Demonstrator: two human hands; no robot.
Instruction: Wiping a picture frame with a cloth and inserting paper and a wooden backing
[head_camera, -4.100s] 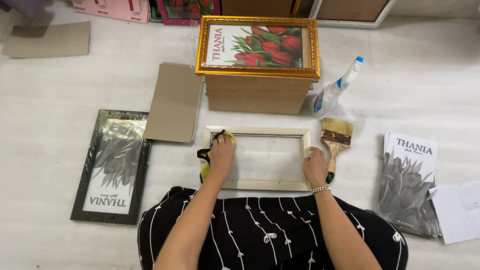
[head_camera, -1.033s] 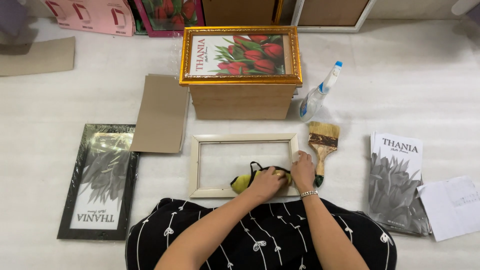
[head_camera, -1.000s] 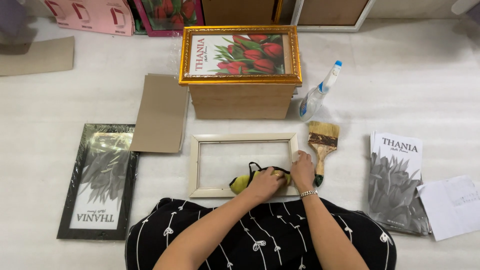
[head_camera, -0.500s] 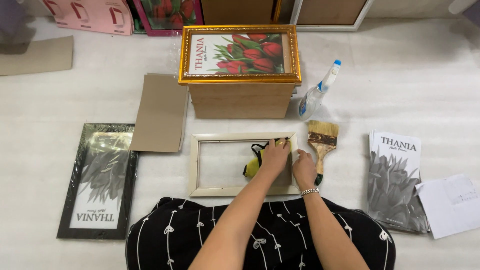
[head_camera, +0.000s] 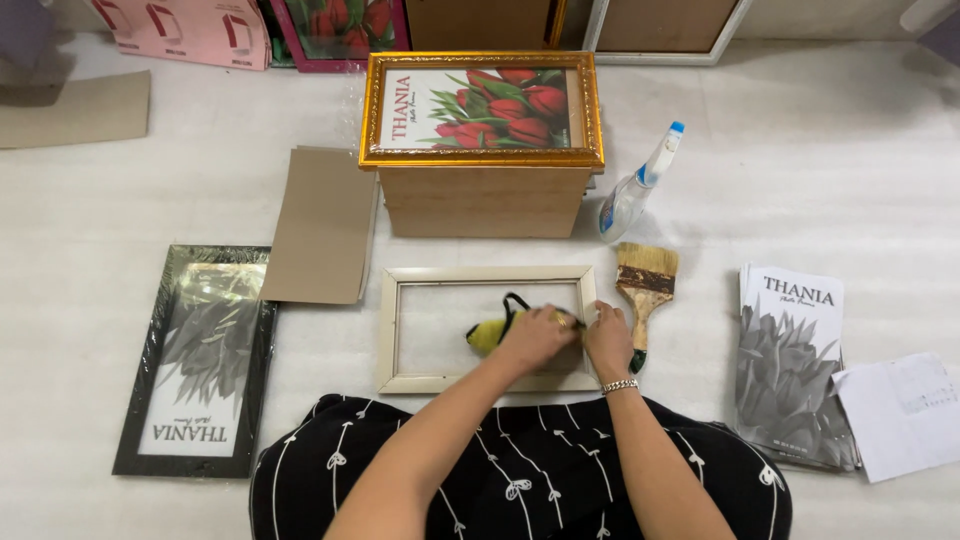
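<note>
Since a moment ago, her left hand (head_camera: 538, 338) has slid the yellow-and-black cloth (head_camera: 492, 333) back down inside the flat cream wooden frame (head_camera: 487, 274). Its fingers curl over the cloth, while the right hand (head_camera: 608, 335) presses flat on the frame's right rail, steadying it.

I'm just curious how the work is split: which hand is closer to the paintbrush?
Right. The right hand rests on the cream frame's right side, beside the paintbrush; the left hand, holding a yellow cloth, is inside the frame.

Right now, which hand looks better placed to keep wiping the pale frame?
Probably the left hand: it grips the yellow cloth inside the cream frame. The right hand only presses the frame's right edge, steadying it beside the paintbrush.
</note>
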